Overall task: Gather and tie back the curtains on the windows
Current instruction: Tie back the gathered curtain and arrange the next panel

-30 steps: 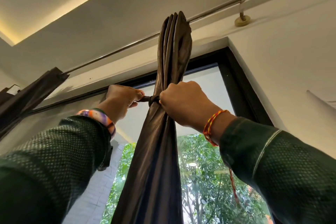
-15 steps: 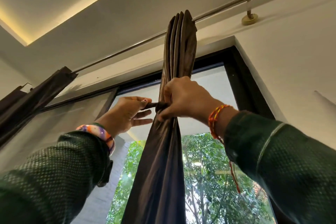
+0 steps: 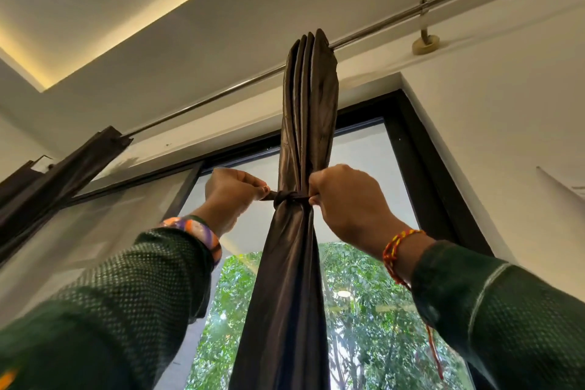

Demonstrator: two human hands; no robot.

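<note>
Dark brown satin curtain hangs bunched from the steel curtain rod at centre, cinched by a matching dark fabric tie knotted at its waist. Left hand, fingers curled, pinches the tie end left of the knot. Right hand, fist curled, grips the tie end on the right, touching the curtain. Second gathered brown curtain at far left.
</note>
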